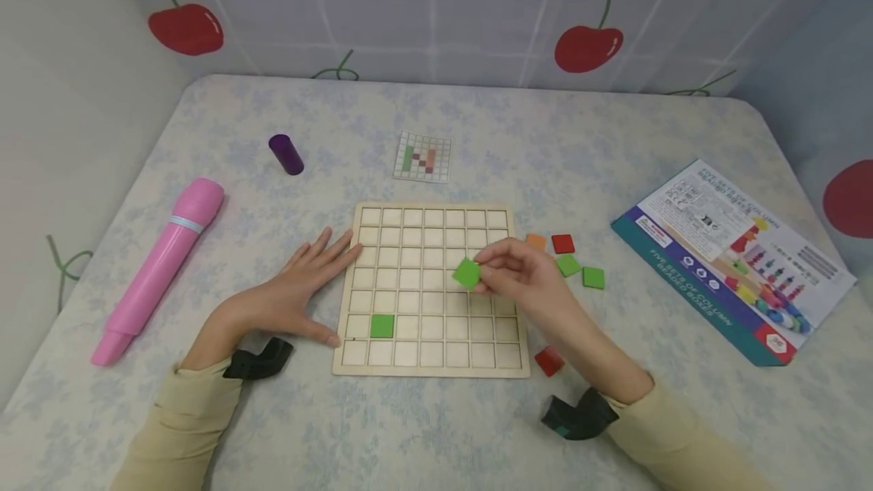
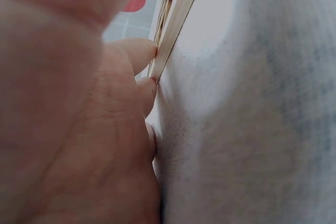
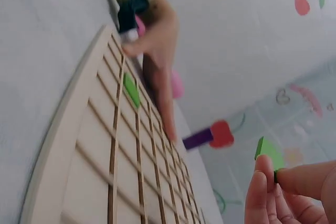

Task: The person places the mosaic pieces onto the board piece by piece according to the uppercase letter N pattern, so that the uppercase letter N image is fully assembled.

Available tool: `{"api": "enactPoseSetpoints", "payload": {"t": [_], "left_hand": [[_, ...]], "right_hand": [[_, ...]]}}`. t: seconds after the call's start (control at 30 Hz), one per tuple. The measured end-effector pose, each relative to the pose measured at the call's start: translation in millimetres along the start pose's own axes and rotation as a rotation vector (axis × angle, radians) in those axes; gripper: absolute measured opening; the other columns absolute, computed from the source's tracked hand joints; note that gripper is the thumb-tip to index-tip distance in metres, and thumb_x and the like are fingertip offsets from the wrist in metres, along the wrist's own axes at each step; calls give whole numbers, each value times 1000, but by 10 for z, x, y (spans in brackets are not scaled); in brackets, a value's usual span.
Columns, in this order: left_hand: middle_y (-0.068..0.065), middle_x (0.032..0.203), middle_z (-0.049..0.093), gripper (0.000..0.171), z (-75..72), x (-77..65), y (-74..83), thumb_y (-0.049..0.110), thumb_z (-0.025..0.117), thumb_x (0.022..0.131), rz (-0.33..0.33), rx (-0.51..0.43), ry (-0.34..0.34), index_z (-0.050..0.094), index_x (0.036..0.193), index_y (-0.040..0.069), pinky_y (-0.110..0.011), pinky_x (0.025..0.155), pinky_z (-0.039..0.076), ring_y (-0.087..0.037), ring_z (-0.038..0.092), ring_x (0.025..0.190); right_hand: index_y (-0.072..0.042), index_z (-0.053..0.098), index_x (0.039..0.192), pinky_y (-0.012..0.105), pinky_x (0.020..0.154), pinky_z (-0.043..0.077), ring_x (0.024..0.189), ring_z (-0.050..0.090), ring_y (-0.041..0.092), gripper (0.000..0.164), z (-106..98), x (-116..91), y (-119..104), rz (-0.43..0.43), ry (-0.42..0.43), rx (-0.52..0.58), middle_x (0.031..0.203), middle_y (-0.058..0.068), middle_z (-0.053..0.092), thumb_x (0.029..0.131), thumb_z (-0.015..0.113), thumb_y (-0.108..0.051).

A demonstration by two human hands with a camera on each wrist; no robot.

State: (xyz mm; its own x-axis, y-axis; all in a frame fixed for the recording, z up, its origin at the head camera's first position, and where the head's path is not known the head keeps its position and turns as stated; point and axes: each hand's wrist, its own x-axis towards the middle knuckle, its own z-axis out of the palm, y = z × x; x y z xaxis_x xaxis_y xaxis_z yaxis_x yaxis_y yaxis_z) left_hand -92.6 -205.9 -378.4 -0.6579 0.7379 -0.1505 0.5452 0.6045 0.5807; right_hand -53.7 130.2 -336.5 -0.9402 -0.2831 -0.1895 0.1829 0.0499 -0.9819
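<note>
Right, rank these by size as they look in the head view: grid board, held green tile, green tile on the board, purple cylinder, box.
1. Grid board
2. Box
3. Purple cylinder
4. Held green tile and green tile on the board: too alike to rank, the right hand partly covering the former.

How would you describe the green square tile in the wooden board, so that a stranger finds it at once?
In the head view, find the pale wooden grid board. Near its lower left corner, second row up, second column across, lies the flat green square tile. Of the green tiles seen, only this one sits in the board.
</note>
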Motion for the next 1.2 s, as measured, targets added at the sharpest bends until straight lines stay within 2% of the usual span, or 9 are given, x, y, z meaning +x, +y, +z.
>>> {"api": "enactPoseSetpoints", "payload": {"t": [0.07, 0.17, 0.3, 0.43, 0.63, 0.73, 1.03, 1.2], "left_hand": [[-7, 149, -6, 114, 9, 1, -3, 56, 72, 61, 6, -5, 2, 7, 144, 13, -50, 103, -4, -31, -15, 132], [-8, 149, -5, 114, 18, 2, 2, 55, 72, 61, 6, -19, 3, 8, 144, 12, -51, 103, -4, -31, -15, 132], [-7, 149, -5, 114, 22, 1, 10, 55, 72, 61, -6, -30, -1, 7, 144, 13, -51, 103, -5, -31, -15, 132], [-7, 149, -5, 113, 24, 4, 9, 55, 72, 62, -7, -29, -4, 7, 144, 13, -51, 103, -5, -31, -15, 132], [-7, 149, -6, 113, 17, -1, 1, 56, 72, 61, -3, -23, -5, 7, 144, 13, -50, 103, -5, -31, -16, 132], [-7, 149, -6, 114, 16, -5, -1, 56, 72, 60, -1, -14, -1, 7, 144, 13, -51, 102, -4, -31, -15, 132], [-8, 149, -5, 115, 11, -1, -2, 57, 72, 59, 4, 0, 5, 8, 144, 13, -53, 102, -3, -31, -15, 132], [-8, 149, -6, 115, 3, -2, 2, 57, 72, 60, 2, -1, 2, 7, 144, 13, -53, 102, -4, -31, -15, 132]], "right_hand": [[0, 54, 103, 45, 77, 47, 82, 60, 34, 19, 225, 96, -25, 8, -59, 39, 92, 15, 58, 86, 57, -7], [0, 56, 101, 44, 74, 49, 82, 60, 37, 15, 486, 240, 16, 10, -124, 35, 88, 16, 59, 86, 56, -6], [0, 59, 99, 37, 69, 51, 77, 63, 30, 13, 659, 410, 168, 19, -143, -11, 83, 13, 61, 86, 56, -4], [-4, 62, 97, 31, 64, 52, 70, 63, 22, 12, 713, 488, 309, -16, -118, -109, 82, 8, 64, 86, 58, -5], [-12, 66, 93, 24, 58, 50, 63, 62, 9, 10, 760, 499, 402, -176, -83, -345, 77, -3, 65, 85, 60, -10], [-13, 67, 92, 22, 58, 49, 63, 60, 6, 10, 786, 481, 391, -222, -80, -429, 75, -4, 65, 85, 60, -10], [-13, 69, 87, 17, 59, 47, 65, 55, -1, 7, 824, 439, 346, -308, -70, -575, 81, -7, 63, 82, 64, -11], [-14, 70, 84, 16, 59, 46, 66, 54, 0, 6, 832, 425, 321, -314, -63, -618, 80, -8, 61, 80, 66, -11]]}}
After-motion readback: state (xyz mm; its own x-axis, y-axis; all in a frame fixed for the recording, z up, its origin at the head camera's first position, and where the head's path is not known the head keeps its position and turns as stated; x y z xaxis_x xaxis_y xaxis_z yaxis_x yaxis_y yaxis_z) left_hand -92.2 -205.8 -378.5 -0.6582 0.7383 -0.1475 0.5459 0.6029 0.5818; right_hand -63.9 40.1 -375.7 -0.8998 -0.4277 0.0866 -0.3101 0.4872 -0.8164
